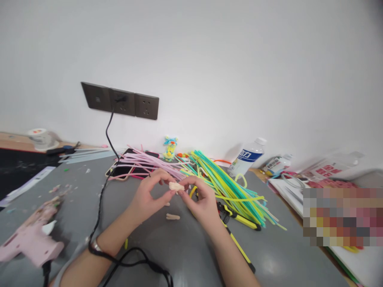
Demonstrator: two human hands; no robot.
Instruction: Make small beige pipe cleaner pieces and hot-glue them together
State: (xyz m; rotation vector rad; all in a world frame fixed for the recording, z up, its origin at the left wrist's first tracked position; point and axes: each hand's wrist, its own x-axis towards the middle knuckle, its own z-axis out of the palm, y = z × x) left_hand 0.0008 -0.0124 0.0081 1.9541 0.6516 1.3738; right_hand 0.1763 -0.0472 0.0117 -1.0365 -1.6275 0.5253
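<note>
Between both hands, above the middle of the table, is a small cream pipe-cleaner piece [176,187], bent into a lumpy shape. My left hand [154,191] pinches its left end between thumb and fingertips. The thumb and fingers of my right hand [200,196] close on its right end. Below them a short folded cream piece [172,217] lies on the grey table [191,255]. Another small cream bit [167,204] shows partly behind my left thumb. Pliers [239,218] with yellow and black handles lie beside my right wrist.
Pink pipe cleaners [149,162] lie across phones; green and yellow ones [230,191] spread rightward. A pink glue gun [37,239] lies left. A black cable [100,207] crosses my left forearm. A bottle [247,157], small blue-yellow figure [170,148] and wall sockets [119,101] are behind.
</note>
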